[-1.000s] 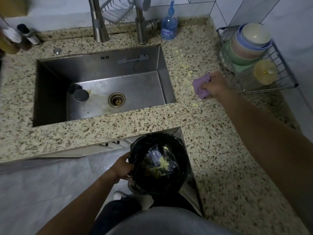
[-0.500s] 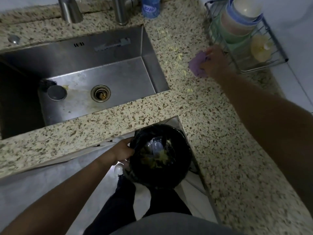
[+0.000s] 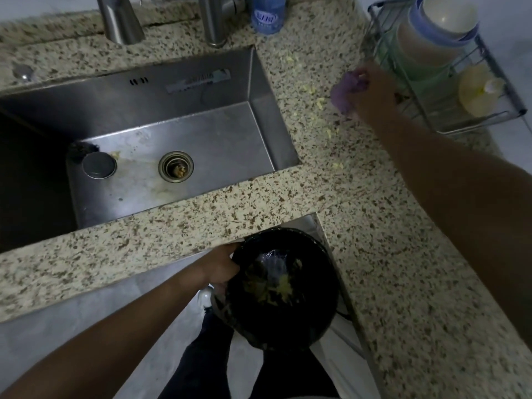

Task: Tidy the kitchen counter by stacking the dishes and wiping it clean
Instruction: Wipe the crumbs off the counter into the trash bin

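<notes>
My right hand (image 3: 374, 95) presses a purple cloth (image 3: 344, 92) onto the speckled granite counter (image 3: 403, 254), right beside the wire dish rack (image 3: 472, 122). Yellowish food crumbs (image 3: 319, 103) lie scattered on the counter left of the cloth and toward the sink. A stack of bowls (image 3: 437, 33) stands in the rack, with a yellow cup (image 3: 478, 90) in front of them. My left hand (image 3: 218, 267) grips the rim of a black bin (image 3: 283, 286) lined with a bag, held below the counter edge, with scraps inside.
A steel sink (image 3: 172, 133) with a drain and a round plug fills the left. Two taps (image 3: 121, 21) and a blue bottle (image 3: 267, 15) stand behind it. My legs and the floor show under the bin.
My right hand with the cloth has slid further back along the counter, closer to the rack. The bin has come up nearer the counter edge.
</notes>
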The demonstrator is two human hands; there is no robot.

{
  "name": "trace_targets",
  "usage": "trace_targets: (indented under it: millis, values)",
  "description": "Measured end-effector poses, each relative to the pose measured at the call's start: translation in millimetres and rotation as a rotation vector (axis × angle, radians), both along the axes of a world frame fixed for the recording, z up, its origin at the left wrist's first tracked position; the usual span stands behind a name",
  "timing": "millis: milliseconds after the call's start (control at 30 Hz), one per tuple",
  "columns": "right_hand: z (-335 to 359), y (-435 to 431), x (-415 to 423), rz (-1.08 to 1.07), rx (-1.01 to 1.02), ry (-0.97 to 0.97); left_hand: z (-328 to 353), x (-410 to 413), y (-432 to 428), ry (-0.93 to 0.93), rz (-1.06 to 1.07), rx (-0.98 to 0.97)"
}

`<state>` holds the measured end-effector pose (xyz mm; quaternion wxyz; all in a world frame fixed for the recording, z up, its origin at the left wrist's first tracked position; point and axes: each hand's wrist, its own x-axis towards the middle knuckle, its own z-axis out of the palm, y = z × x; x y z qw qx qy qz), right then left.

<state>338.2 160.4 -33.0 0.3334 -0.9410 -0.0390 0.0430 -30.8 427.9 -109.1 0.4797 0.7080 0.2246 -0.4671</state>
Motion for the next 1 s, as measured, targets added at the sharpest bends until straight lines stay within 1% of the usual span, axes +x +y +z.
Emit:
trace_targets:
  millis: [133,233,333,367,467,600,700,767,867,900,967,1000]
  values:
    - [-5,19,28,0.090,-0.141,-0.085,4,1,-2,0.009,0.020,-0.017]
    - [-6,41,47,0.161,-0.171,-0.129,1,1,-1,0.025,0.017,-0.011]
    - [-15,59,69,0.264,-0.155,-0.164,-5,1,1,0.045,0.000,0.002]
    - [-14,66,71,0.256,-0.164,-0.164,-6,0,2,0.054,-0.001,0.005]
    - [-25,76,86,0.248,-0.154,-0.247,-10,-2,2,0.049,0.013,0.005]
    - [-32,91,104,0.321,-0.211,-0.345,-10,-2,0,0.045,0.013,0.011]
    - [-48,101,131,0.306,-0.272,-0.420,-7,-4,-1,0.051,0.023,0.018]
    - [-52,111,140,0.266,-0.309,-0.400,-4,-2,-2,0.041,-0.007,0.037]
    - [-55,118,150,0.166,-0.260,-0.326,-2,0,-4,0.022,-0.042,0.072]
    - [-56,119,153,0.185,-0.253,-0.296,-3,0,-4,0.018,-0.052,0.083]
    - [-59,121,156,0.237,-0.228,-0.170,-2,0,-5,0.014,-0.055,0.090]
    - [-58,121,161,0.230,-0.209,-0.140,0,0,-5,0.002,-0.067,0.094]
